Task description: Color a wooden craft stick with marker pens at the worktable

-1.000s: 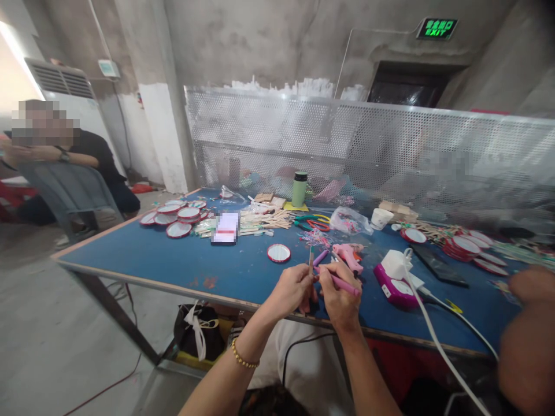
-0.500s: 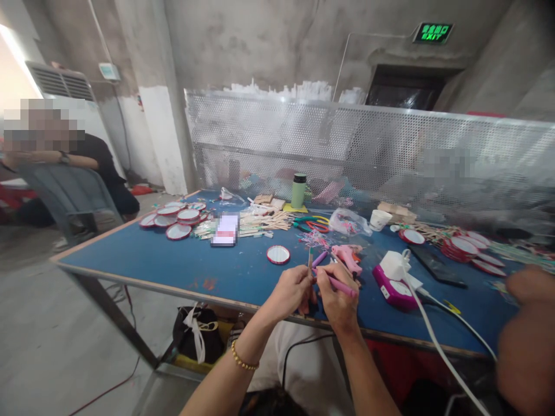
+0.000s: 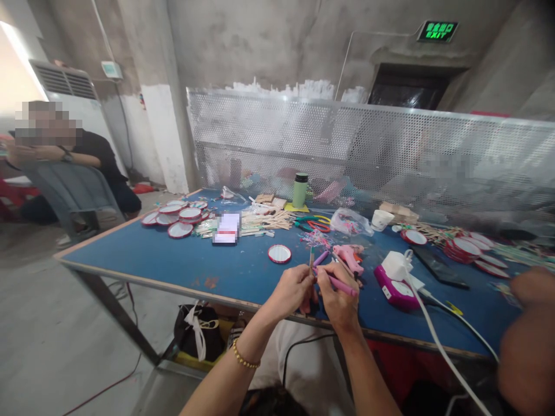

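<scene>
My left hand [image 3: 293,290] is closed on a thin wooden stick [image 3: 311,257] with a greenish tip, held upright near the table's front edge. A purple-pink pen [image 3: 342,285] is gripped in my right hand [image 3: 339,301], its front end close to the stick and my left fingertips. The exact point of contact is hidden by my fingers. Just beyond my hands lie another purple pen [image 3: 321,257] and a pink glue gun [image 3: 349,259]. A round white lid with a red rim [image 3: 280,253] rests flat to the left of them.
Red-rimmed lids [image 3: 180,230] are piled at the left, near a phone [image 3: 226,229] and wooden sticks [image 3: 277,219]. Pliers [image 3: 312,223] and a green bottle [image 3: 300,190] stand farther back. A purple power strip [image 3: 396,293] with white cables is at right, beside another person's arm [image 3: 529,335].
The stick in my left hand has turned slightly, so its flat side and greenish tip show more. Both hands stay in nearly the same place; the view has shifted a little.
</scene>
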Demonstrator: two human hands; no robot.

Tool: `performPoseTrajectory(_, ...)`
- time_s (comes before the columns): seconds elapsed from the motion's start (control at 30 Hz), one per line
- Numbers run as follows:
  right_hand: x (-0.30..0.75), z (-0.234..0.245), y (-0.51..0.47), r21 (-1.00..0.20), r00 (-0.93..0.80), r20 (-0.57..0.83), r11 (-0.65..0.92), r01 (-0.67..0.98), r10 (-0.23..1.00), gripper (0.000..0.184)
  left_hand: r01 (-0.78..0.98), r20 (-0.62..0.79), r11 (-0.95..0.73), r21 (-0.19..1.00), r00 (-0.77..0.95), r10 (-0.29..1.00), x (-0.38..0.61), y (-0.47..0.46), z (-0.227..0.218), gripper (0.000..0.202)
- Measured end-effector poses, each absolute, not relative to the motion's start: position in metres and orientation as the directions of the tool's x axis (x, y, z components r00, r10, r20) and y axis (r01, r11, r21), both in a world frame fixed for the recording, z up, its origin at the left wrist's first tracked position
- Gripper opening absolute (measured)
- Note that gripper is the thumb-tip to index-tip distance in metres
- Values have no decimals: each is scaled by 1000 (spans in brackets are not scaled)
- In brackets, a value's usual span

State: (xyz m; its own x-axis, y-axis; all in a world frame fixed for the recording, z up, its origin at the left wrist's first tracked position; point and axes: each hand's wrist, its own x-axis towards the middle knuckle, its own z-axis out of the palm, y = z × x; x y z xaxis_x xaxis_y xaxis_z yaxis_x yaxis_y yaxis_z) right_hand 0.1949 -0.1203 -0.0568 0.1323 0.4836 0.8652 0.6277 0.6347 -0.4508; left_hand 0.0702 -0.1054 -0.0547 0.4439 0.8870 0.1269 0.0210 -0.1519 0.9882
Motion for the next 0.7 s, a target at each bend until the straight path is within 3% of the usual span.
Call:
performPoseTrajectory(0.2,195,-56,-122,-493,148,841,624,606,521,24,21,128,-153,988,443,887,70,-105,-56,27)
performPoseTrajectory(0.5,195,-57,-119,-436,120,875,655,617,470,22,24,130,-157,987,446,886,71,-104,-57,26)
performPoseTrajectory(0.7,196,-56,-121,-496,148,841,631,596,520,24,9,129,-150,989,454,882,70,-104,-56,25)
